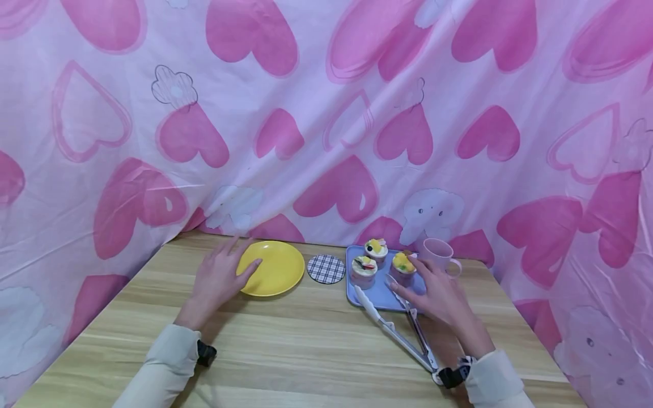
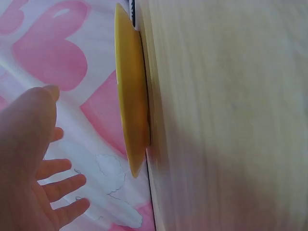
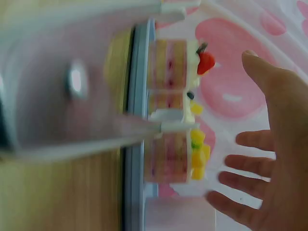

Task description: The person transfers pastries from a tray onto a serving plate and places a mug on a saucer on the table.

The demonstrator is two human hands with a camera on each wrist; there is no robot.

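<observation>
My left hand [image 1: 219,277] hovers with spread fingers at the left side of a yellow plate [image 1: 278,271]; the left wrist view shows a gap between that hand and the plate. Over the right part of a blue tray [image 1: 382,297] is my right hand [image 1: 441,292], fingers apart and holding nothing. Three fruit-topped cake cups stand on the tray: a front-left cup [image 1: 363,275], a back cup [image 1: 376,249] and a right cup [image 1: 403,269]. Metal tongs [image 3: 48,62] with white tips stand spread, tips toward the cups, hinge end near my right wrist.
A pink mug [image 1: 436,252] stands at the back right, partly behind my right hand. Between plate and tray lies a round checked coaster [image 1: 326,269]. A pink heart-patterned cloth [image 1: 326,141] hangs behind the wooden table [image 1: 285,351].
</observation>
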